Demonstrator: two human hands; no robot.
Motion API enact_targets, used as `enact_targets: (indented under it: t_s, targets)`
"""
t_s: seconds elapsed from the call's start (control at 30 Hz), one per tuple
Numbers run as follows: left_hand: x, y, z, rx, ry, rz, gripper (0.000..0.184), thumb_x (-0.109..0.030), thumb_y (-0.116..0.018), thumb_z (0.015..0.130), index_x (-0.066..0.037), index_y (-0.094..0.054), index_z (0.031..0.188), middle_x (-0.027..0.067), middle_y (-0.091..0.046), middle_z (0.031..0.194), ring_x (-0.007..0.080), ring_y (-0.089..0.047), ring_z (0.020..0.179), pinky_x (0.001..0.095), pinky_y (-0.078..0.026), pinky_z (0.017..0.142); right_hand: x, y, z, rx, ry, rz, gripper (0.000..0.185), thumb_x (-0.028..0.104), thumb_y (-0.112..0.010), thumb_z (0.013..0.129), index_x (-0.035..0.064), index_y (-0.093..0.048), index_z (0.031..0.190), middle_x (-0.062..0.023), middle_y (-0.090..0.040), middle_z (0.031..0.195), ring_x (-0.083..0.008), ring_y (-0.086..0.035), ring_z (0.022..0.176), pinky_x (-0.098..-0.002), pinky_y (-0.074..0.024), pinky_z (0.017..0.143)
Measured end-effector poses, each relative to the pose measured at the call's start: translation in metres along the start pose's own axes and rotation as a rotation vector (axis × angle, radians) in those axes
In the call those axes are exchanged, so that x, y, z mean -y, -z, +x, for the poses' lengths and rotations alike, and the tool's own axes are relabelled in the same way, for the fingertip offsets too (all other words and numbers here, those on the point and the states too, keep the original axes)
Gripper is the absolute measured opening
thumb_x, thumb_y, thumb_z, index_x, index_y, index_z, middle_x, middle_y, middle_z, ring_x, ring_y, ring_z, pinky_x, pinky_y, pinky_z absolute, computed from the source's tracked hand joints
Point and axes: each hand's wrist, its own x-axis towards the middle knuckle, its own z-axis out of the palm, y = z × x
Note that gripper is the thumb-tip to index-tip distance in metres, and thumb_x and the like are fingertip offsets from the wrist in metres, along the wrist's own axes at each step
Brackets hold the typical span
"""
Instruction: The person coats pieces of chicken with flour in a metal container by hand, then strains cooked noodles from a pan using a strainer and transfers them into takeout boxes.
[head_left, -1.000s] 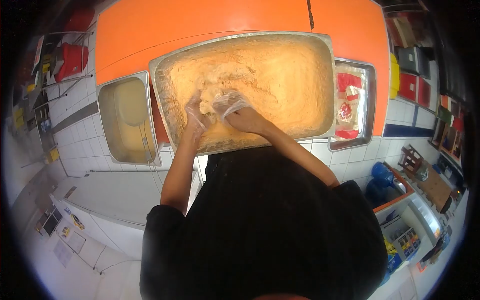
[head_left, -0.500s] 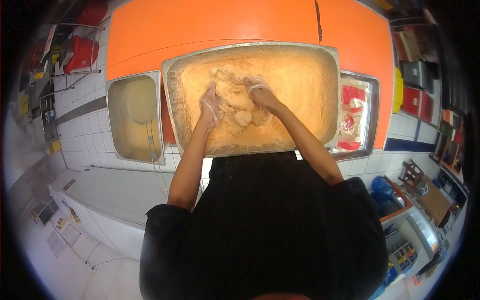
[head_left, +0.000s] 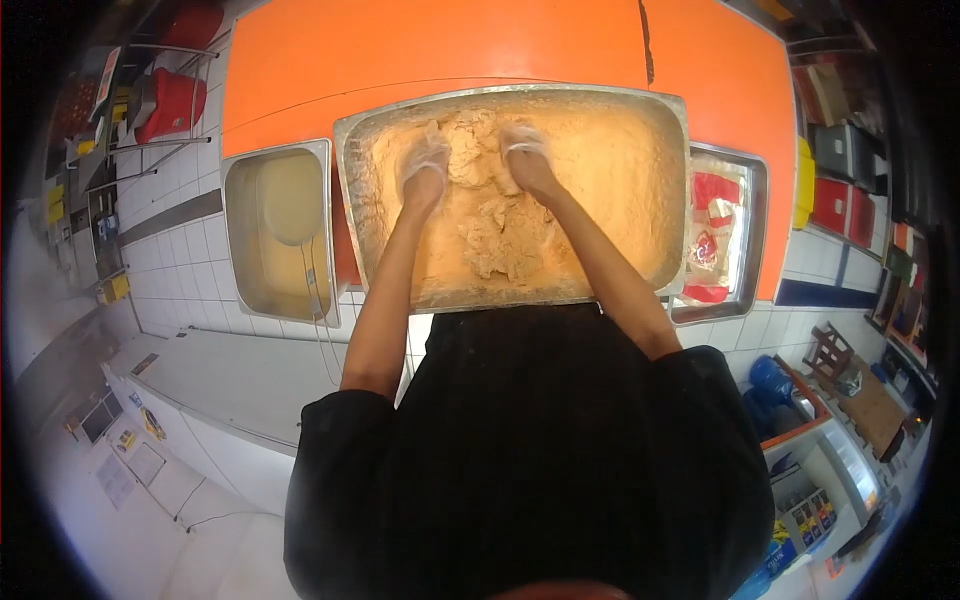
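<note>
A large metal pan (head_left: pixel 610 96) holds a deep layer of pale orange flour (head_left: pixel 610 190). Lumpy flour-coated pieces (head_left: pixel 503 238) are heaped in its middle, and more coated pieces (head_left: pixel 470 150) lie between my hands. My left hand (head_left: pixel 426 170), in a thin clear glove, is in the flour at the left of these pieces, its fingers blurred by motion. Just right of them, my gloved right hand (head_left: pixel 526 162) reaches into the flour. Its fingers are smeared and partly hidden, so their grip does not show.
Left of the pan, a smaller metal tray (head_left: pixel 233 225) contains a round wire strainer (head_left: pixel 290 200) whose handle hangs over the front edge. On the right, another metal tray (head_left: pixel 757 215) holds red and white packaging (head_left: pixel 708 235). An orange tabletop (head_left: pixel 450 45) extends behind the pan.
Both hands have moved farther toward the pan's back side. The coated pieces have shifted, with a heap now lying nearer me and others between the hands.
</note>
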Motion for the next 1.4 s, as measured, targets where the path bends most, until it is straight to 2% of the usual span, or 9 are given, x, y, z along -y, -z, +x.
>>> enact_targets:
  t_s: [0.07,0.27,0.5,0.6,0.77,0.9,1.17,1.27,1.4]
  targets:
    - [0.002,-0.012,0.012,0.075,-0.013,-0.297,0.059,-0.042,-0.037,0.099,0.005,-0.047,0.131,0.0157,-0.051,0.135,0.0296,-0.044,0.128,0.0354,-0.029,0.11,0.034,-0.01,-0.004,-0.102,-0.052,0.146,0.034,0.028,-0.037,0.097,-0.0016,-0.052,0.091,-0.016,-0.055,0.092,-0.025,-0.052,0.09,-0.037,-0.0408,0.081]
    - [-0.076,0.031,-0.043,0.352,0.72,-0.897,0.068,-0.05,-0.036,0.098,0.001,-0.031,0.143,0.0167,-0.048,0.136,0.0263,-0.046,0.126,0.0348,-0.036,0.105,0.114,0.041,-0.03,0.378,-0.149,0.014,0.037,0.032,-0.04,0.097,-0.0004,-0.057,0.096,-0.0173,-0.059,0.094,-0.0295,-0.055,0.095,-0.0385,-0.0427,0.086]
    - [-0.016,0.048,-0.08,0.119,0.389,-0.55,0.061,-0.046,-0.038,0.1,0.003,-0.041,0.136,0.0145,-0.051,0.132,0.0248,-0.049,0.121,0.035,-0.039,0.103,0.064,0.076,-0.058,0.367,0.262,-0.636,0.022,0.019,-0.046,0.084,0.0018,-0.059,0.089,-0.0171,-0.063,0.091,-0.0353,-0.058,0.093,-0.0397,-0.0457,0.083]
    - [0.037,0.022,-0.066,0.112,0.288,-0.415,0.061,-0.045,-0.037,0.1,0.004,-0.04,0.137,0.0149,-0.049,0.134,0.0236,-0.048,0.123,0.0351,-0.036,0.106,0.063,0.06,-0.05,0.388,-0.305,-0.118,0.027,0.022,-0.044,0.09,0.0002,-0.061,0.095,-0.0194,-0.063,0.104,-0.0349,-0.057,0.103,-0.039,-0.0451,0.088]
    - [-0.021,0.004,-0.066,0.389,0.479,-1.102,0.059,-0.046,-0.044,0.097,0.002,-0.045,0.131,0.0136,-0.051,0.132,0.0253,-0.053,0.119,0.039,-0.044,0.1,0.086,0.03,-0.047,0.237,-0.159,0.11,0.037,0.028,-0.041,0.098,-0.0033,-0.059,0.105,-0.0184,-0.059,0.114,-0.0287,-0.055,0.105,-0.0379,-0.0422,0.093]
    - [-0.036,0.011,-0.069,0.25,0.461,-1.209,0.052,-0.044,-0.045,0.096,-0.002,-0.049,0.127,0.0121,-0.057,0.123,0.0252,-0.056,0.112,0.0415,-0.047,0.093,0.108,0.025,-0.045,0.37,-0.049,0.185,0.038,0.027,-0.041,0.097,-0.0026,-0.06,0.113,-0.0213,-0.061,0.115,-0.0334,-0.054,0.112,-0.04,-0.0408,0.098]
    - [0.009,0.05,-0.073,0.231,0.43,-0.429,0.054,-0.036,-0.045,0.099,0.002,-0.041,0.138,0.013,-0.048,0.136,0.0216,-0.047,0.122,0.0357,-0.034,0.105,0.018,0.084,-0.099,0.556,0.049,-0.725,0.027,0.019,-0.045,0.09,-0.0006,-0.059,0.079,-0.0208,-0.063,0.08,-0.0307,-0.062,0.07,-0.0414,-0.0509,0.068]
    - [0.023,0.027,-0.077,0.328,0.532,-0.619,0.054,-0.037,-0.042,0.1,-0.001,-0.039,0.141,0.0118,-0.047,0.139,0.0216,-0.045,0.126,0.0368,-0.034,0.105,0.042,0.059,-0.11,0.357,-0.72,0.227,0.024,0.019,-0.044,0.09,-0.0013,-0.056,0.084,-0.0167,-0.057,0.071,-0.0266,-0.059,0.062,-0.0399,-0.0501,0.065]
    - [-0.025,0.001,-0.1,0.276,0.557,-0.971,0.057,-0.042,-0.039,0.1,-0.007,-0.034,0.144,0.0098,-0.049,0.136,0.0221,-0.049,0.121,0.0375,-0.037,0.102,0.052,0.037,-0.102,0.216,-0.41,0.184,0.039,0.039,-0.04,0.101,0.0034,-0.052,0.091,-0.0047,-0.052,0.082,-0.014,-0.053,0.075,-0.0264,-0.0471,0.072]
